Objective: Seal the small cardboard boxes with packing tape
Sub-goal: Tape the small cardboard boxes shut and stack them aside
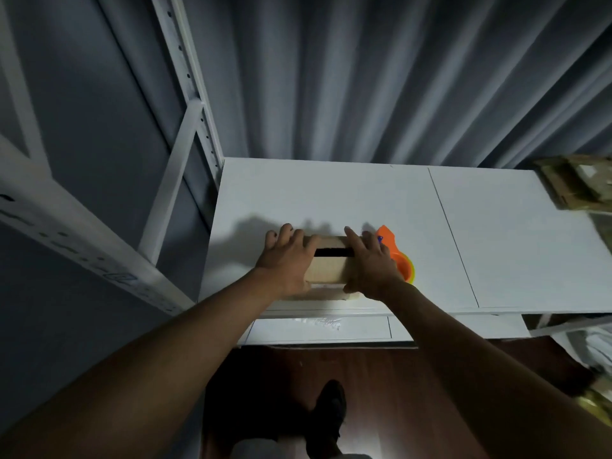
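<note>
Head view: a small cardboard box [328, 265] near the table [496, 233] front edge, long axis left-right, flaps gapped; left hand [286, 260] and right hand [369, 265] press it flat-fingered; tape dispenser [399, 256] touches the right hand.

1. Grey pleated curtain [364, 77] hangs across the back, behind the white surface [331, 200]
2. The surface is made of panels; a thin dark seam [453, 236] runs between two of them
3. White metal shelving frame [185, 134] with punched uprights stands to the left, against a grey wall [99, 127]
4. Dark reddish wood floor [414, 392] lies below
5. The room is dim; light falls on the surface, casting soft shadows
6. Stacked flattened cardboard [576, 183] sits at the far right edge
</note>
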